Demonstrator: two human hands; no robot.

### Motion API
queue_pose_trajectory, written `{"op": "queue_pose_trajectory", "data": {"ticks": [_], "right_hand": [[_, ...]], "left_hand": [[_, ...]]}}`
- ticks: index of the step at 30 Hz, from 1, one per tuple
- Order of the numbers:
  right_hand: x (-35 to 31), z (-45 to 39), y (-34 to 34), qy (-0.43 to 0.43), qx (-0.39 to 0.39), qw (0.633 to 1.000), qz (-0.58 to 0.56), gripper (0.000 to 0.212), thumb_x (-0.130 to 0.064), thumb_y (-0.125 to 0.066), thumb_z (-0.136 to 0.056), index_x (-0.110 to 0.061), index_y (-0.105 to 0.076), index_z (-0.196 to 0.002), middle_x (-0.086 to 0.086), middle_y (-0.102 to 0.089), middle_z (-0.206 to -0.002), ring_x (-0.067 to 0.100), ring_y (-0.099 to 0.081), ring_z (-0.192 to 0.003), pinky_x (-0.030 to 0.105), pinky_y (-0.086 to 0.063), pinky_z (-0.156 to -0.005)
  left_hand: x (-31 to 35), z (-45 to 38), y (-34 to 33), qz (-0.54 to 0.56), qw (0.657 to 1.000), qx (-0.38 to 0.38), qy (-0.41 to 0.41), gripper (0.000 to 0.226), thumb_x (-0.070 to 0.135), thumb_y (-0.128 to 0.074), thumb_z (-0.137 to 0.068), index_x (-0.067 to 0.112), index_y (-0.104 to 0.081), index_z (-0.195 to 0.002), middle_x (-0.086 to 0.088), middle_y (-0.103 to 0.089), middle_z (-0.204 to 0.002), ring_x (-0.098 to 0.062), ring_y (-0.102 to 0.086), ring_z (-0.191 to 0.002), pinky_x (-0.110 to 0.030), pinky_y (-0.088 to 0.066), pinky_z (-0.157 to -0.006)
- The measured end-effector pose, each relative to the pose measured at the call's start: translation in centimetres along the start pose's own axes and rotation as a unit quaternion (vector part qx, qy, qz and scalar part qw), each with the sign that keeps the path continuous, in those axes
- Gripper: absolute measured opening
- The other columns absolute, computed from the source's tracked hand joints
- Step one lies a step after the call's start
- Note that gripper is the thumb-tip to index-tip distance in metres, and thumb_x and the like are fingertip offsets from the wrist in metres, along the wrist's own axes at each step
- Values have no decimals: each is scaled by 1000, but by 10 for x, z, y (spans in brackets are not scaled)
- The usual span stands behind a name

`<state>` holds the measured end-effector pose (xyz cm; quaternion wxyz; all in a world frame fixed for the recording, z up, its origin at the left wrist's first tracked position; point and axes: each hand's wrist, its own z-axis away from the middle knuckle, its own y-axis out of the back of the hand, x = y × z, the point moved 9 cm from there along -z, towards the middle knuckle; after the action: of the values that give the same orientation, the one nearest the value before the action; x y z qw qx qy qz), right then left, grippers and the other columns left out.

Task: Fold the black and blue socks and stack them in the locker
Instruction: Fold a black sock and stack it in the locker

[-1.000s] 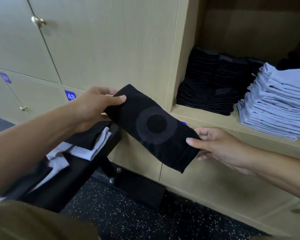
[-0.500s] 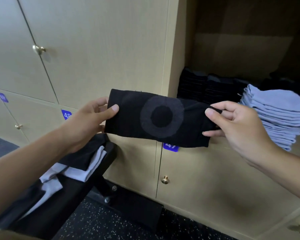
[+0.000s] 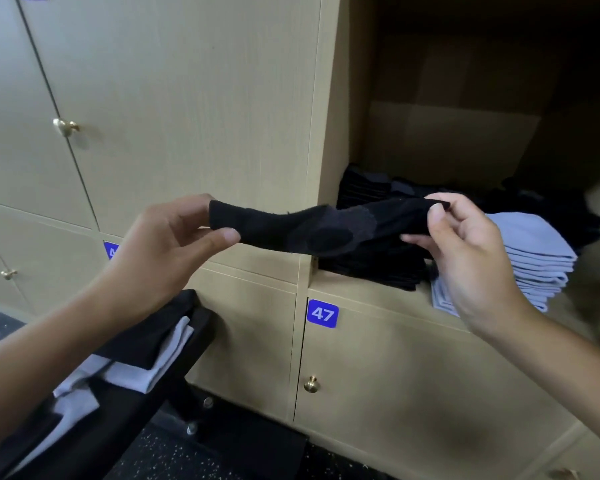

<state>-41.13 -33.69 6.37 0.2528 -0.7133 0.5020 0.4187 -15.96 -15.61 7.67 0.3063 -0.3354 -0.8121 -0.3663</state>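
Two hands hold one black sock (image 3: 312,226) stretched between them in the air, in front of the open locker (image 3: 329,133). The left hand (image 3: 167,251) pinches the sock's left end between thumb and curled fingers; the right hand (image 3: 465,258) pinches the right end, thumb on the near side and fingers behind. The sock lies nearly flat and edge-on, sagging a little in the middle, where a grey ring with a dark centre shows.

Just beyond the right hand, a stack of black socks (image 3: 378,268) sits on the locker shelf, and to the right of that hand stands a stack of blue socks (image 3: 534,258), touching the black pile. Below the left forearm, unfolded black and blue socks (image 3: 146,362) lie on a dark bench (image 3: 125,424). Under the sock, between the hands, a closed door carries a blue label 47 (image 3: 322,313).

Half a second ago the sock faced the camera as a broad upright panel; it has since tipped towards horizontal and moved right, so its right end now overlaps the locker opening.
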Motion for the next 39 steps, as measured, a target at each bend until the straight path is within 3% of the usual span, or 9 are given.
{"op": "queue_pose_trajectory", "data": {"ticks": [7, 11, 16, 20, 23, 26, 31, 34, 39], "right_hand": [[-13, -1, -17, -27, -79, 994, -68, 38, -23, -38, -108, -32, -70, -91, 16, -60, -132, 11, -57, -106, 29, -54, -88], [-13, 5, -35, -57, -134, 986, -82, 30, -17, -39, -108, -20, -67, -99, 9, -63, -132, 11, -60, -108, 26, -53, -89], [-16, 19, -59, -89, -201, 971, -96, 20, -23, -49, -98, -10, -63, -104, -5, -65, -133, 13, -63, -116, 29, -55, -93], [-20, 24, -70, -103, -224, 964, -103, 26, -27, -50, -94, -8, -62, -107, -6, -64, -136, 26, -63, -122, 43, -52, -102], [-21, 27, -77, -111, -239, 958, -114, 25, -25, -48, -97, -7, -62, -109, -6, -64, -136, 24, -64, -123, 37, -51, -103], [-20, 30, -82, -118, -261, 952, -108, 24, -21, -43, -105, -6, -60, -114, -6, -63, -138, 20, -65, -119, 32, -54, -97], [-13, 31, -82, -156, -273, 942, -118, 30, -25, -42, -108, -12, -61, -126, 13, -63, -135, 20, -65, -112, 33, -53, -96], [-9, 33, -81, -179, -283, 936, -113, 34, -27, -40, -108, -11, -60, -131, 18, -63, -133, 20, -66, -109, 31, -54, -92], [2, 35, -71, -216, -279, 930, -108, 52, -49, -30, -104, -19, -58, -136, 4, -69, -129, 19, -65, -122, 33, -54, -99]], "left_hand": [[26, 3, -25, -78, 994, -61, -55, 19, 34, -67, -89, 17, -73, -95, 12, -75, -104, -3, -69, -108, -16, -49, -97], [31, 5, -39, -91, 990, -88, -67, 14, 31, -66, -97, 18, -73, -98, 6, -74, -104, -11, -69, -109, -24, -49, -94], [36, 0, -57, -34, 992, -109, -60, 12, 20, -61, -97, 26, -70, -92, 9, -74, -97, -13, -71, -101, -12, -47, -88], [31, -7, -68, -36, 992, -107, -57, 17, 13, -62, -100, 27, -67, -91, 8, -72, -94, -19, -69, -98, -32, -53, -90], [31, -13, -75, -33, 993, -99, -60, 15, 16, -64, -99, 30, -66, -93, 8, -71, -108, -19, -63, -110, -38, -49, -96], [36, -17, -83, -27, 991, -111, -74, 8, 16, -64, -99, 22, -68, -95, 16, -68, -124, -7, -57, -125, -24, -40, -107], [35, -20, -94, 9, 989, -139, -53, 4, 14, -65, -98, 13, -66, -94, 27, -70, -103, 3, -64, -109, -8, -42, -89], [29, -23, -94, 32, 991, -131, -28, 8, 15, -71, -94, 13, -64, -90, 14, -74, -97, -5, -68, -104, -16, -47, -90], [11, -23, -89, 91, 990, -85, 60, 17, 19, -77, -87, 13, -61, -86, -7, -75, -80, -22, -74, -74, -34, -58, -64]]}}
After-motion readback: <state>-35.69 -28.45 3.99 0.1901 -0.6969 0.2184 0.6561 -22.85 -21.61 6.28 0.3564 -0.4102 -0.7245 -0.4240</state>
